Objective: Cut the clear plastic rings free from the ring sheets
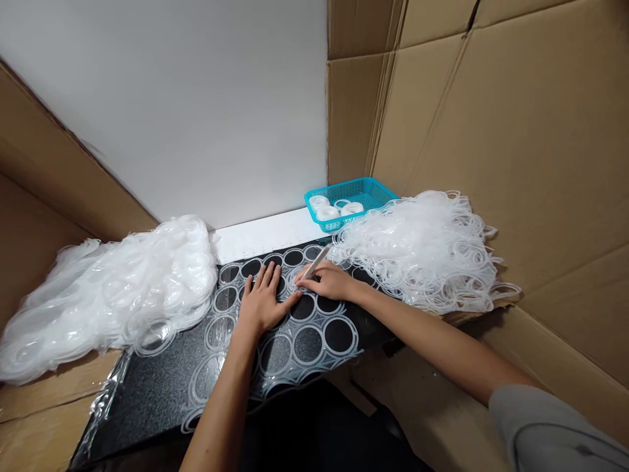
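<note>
A clear sheet of moulded rings (295,341) lies flat on the dark speckled desk (152,393), its round frames in rows running from the near edge toward the white strip (265,236) at the back. The left hand (263,301) rests palm down on this sheet, fingers spread and flat, its grip open and closed on nothing, simply pressing on the rings. Just beside it, the right hand (329,280) lies on the far part of the same sheet, its grip pinched shut around a thin pale tool (314,262) that slants up and away from the fingers; the tool's lower end is hidden under the fingers, so its contact with the sheet cannot be made out. To the left, a heap of translucent sheets (113,295) lies on the brown cardboard, partly overlapping the desk. To the right, a tangled pile of loose white rings (422,249) sits near the right forearm. Behind that pile, a turquoise basket (373,191) holds a few white rolls (328,211). Cardboard walls (491,118) stand on the right.
</note>
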{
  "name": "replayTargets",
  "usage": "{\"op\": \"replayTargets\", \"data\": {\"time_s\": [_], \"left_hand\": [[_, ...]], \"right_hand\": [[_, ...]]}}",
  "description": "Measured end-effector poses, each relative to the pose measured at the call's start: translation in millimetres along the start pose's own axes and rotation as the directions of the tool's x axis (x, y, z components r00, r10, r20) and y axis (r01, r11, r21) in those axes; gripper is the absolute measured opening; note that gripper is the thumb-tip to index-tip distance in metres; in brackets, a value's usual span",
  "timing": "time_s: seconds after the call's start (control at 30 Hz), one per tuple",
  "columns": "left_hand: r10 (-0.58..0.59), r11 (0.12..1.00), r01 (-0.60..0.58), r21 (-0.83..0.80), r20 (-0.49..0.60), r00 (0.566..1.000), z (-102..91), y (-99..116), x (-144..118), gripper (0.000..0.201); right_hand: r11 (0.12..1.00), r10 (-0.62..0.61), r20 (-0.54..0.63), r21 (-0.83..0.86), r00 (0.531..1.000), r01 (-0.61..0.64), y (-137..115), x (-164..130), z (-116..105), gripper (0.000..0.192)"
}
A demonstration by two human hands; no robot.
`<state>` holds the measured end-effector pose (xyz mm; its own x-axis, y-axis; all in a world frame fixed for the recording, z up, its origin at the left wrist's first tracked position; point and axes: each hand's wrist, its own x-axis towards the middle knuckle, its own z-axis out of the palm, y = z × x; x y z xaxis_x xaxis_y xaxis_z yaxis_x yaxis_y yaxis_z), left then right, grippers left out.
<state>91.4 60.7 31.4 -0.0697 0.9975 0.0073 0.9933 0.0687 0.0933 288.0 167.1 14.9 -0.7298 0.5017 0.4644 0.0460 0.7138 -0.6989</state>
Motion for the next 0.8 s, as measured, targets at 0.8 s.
{"op": "replayTargets", "data": {"time_s": [0.8], "left_hand": [[0.010, 0.999, -0.009, -0.053, 0.026, 1.000, -1.7, -0.1, -0.2, 0.077]], "right_hand": [[0.974, 0.128, 0.235, -0.214, 0.964, -0.077, -13.2, 23.0, -23.3, 0.018]]}}
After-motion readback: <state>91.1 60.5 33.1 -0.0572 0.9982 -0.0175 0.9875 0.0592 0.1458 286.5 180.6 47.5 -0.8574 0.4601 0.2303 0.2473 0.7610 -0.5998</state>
